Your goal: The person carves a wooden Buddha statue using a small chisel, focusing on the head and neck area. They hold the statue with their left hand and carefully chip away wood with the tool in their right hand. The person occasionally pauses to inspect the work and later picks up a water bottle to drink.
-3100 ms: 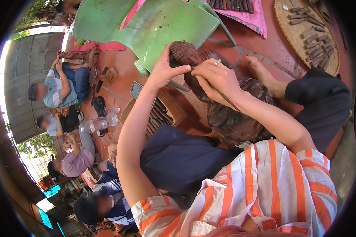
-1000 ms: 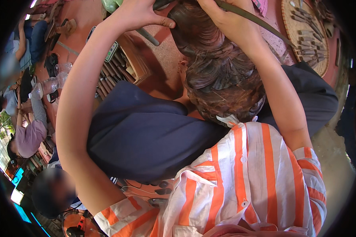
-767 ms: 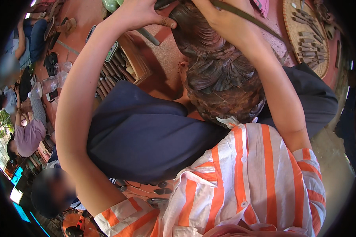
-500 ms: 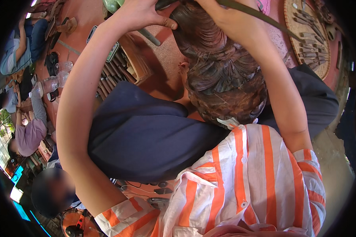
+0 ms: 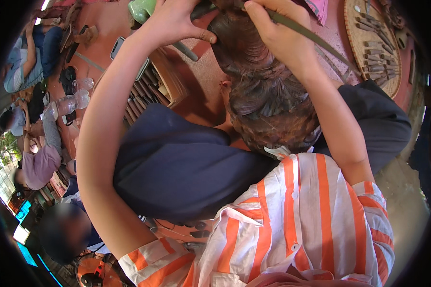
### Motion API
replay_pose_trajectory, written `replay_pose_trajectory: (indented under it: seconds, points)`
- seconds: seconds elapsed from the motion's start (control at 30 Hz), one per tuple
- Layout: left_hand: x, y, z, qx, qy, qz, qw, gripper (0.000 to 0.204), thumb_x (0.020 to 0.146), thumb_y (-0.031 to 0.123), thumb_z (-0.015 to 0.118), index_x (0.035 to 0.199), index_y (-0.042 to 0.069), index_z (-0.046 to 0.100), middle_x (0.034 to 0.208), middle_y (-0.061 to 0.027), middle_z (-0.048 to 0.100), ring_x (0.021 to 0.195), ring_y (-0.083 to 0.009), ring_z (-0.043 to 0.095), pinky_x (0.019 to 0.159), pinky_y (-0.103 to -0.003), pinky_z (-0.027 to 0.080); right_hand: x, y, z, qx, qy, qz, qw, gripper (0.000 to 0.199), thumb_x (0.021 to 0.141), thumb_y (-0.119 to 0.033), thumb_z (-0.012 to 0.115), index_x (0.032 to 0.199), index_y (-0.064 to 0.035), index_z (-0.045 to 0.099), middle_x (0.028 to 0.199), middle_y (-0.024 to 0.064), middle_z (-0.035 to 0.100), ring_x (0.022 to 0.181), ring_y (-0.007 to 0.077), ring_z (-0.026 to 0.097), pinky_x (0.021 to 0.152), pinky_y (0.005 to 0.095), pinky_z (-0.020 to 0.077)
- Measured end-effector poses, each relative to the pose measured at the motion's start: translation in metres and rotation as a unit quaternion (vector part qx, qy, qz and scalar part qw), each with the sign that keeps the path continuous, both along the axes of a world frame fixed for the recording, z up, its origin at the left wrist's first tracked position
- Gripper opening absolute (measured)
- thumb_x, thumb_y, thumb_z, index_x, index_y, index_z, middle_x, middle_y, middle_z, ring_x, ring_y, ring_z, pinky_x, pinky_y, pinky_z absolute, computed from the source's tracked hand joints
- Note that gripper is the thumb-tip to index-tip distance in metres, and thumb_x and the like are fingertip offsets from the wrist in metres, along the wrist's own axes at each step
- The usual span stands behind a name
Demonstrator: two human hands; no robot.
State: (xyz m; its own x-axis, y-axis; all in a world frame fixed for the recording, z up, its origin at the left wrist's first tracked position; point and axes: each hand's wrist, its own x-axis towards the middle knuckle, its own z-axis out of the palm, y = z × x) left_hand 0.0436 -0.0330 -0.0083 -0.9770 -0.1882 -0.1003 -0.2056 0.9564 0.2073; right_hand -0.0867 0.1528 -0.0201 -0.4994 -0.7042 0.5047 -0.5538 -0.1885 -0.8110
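Observation:
A dark brown wood carving (image 5: 266, 91) with fine wavy grooves stands between my legs, its lower end close to my shirt. My right hand (image 5: 285, 36) is closed at its upper part, thumb and fingers pinched round a long, flat, dark strip-like tool (image 5: 316, 40) whose tail slants down to the right. The tool's working end is hidden at the top edge. My left hand (image 5: 179, 21) lies at the carving's upper left side, thumb stretched out against the wood. The top edge cuts off its other fingers. A dark bar (image 5: 203, 10) shows beside that hand.
A wooden box (image 5: 175, 88) of several chisels stands left of the carving. A grey rod (image 5: 186, 51) and a green object (image 5: 141, 10) lie near my left hand. A round woven tray (image 5: 352, 48) with several tools is at the far right. Plastic bottles (image 5: 64, 104) and other people are at left.
The view has shifted slightly, so the surroundings sit a little lower and to the right. My right hand has moved a little lower on the carving; my left thumb stays against the wood.

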Motion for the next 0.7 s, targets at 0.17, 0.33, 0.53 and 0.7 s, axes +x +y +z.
replay_pose_trajectory:
  seconds: [0.17,0.33,0.53,0.7]
  points:
    - [0.006,-0.012,-0.013,-0.050,0.062,-0.030,0.996,0.105,0.062,0.056,0.081,0.145,0.007,0.038,0.147,-0.0167,0.036,0.139,-0.0354,0.033,0.112,-0.062,0.015,-0.008,0.003,-0.002,-0.013,0.022,0.021,0.999,0.011,0.087,-0.004,0.063,0.092,0.0049,0.067,0.096,0.0188,0.068,0.088,0.0272,0.067,0.077,0.0322,0.0517]
    - [0.000,-0.007,-0.005,0.122,0.076,0.030,0.989,0.107,0.065,0.062,0.078,0.147,0.008,0.036,0.145,-0.0150,0.044,0.141,-0.0316,0.032,0.116,-0.059,0.007,-0.041,0.049,-0.012,0.137,-0.153,0.064,0.977,0.025,0.091,-0.019,0.064,0.104,0.0004,0.070,0.094,0.0079,0.073,0.088,0.0118,0.065,0.079,0.0272,0.0506]
    - [-0.024,0.007,0.001,0.257,0.171,0.045,0.950,0.106,0.067,0.029,0.089,0.148,0.002,0.025,0.140,-0.0165,0.049,0.126,-0.0255,0.049,0.109,-0.039,0.038,-0.060,0.072,-0.033,0.169,-0.405,0.053,0.897,0.032,0.093,-0.030,0.063,0.101,-0.0003,0.072,0.094,0.0091,0.072,0.093,0.0140,0.067,0.070,0.0215,0.0480]
    - [-0.029,0.026,0.003,0.338,0.161,0.087,0.923,0.110,0.065,0.013,0.091,0.145,0.004,0.017,0.141,-0.0198,0.042,0.122,-0.0241,0.051,0.103,-0.038,0.045,-0.059,0.043,-0.017,0.118,-0.312,0.100,0.937,0.027,0.086,-0.026,0.068,0.095,-0.0008,0.073,0.095,0.0079,0.073,0.084,0.0116,0.066,0.074,0.0259,0.0507]
